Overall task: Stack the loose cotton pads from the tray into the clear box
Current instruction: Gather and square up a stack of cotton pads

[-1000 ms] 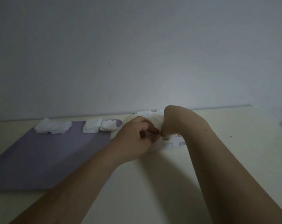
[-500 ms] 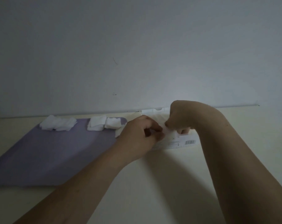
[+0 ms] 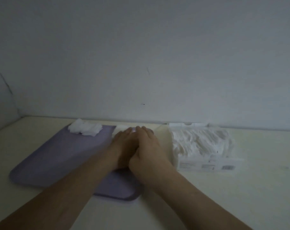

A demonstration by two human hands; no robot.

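A dim head-camera view down two bare forearms reaching away across a cream tabletop. The left hand and right hand lie side by side, touching, fingers stretched forward and fairly flat, holding nothing that can be made out. Their fingertips reach a small pile of white cotton pads at the far right corner of a purple tray. Motion blur hides whether they press on it. The pile lies straight ahead of both hands and runs sideways along the tray's far edge. A second heap sits further left on the same edge, well apart from the hands. The clear box, already crowded with ruffled pads, stands off the tray's right edge near the tabletop's far edge. It is closest to the right hand, with bare tabletop between them. A plain wall rises behind.
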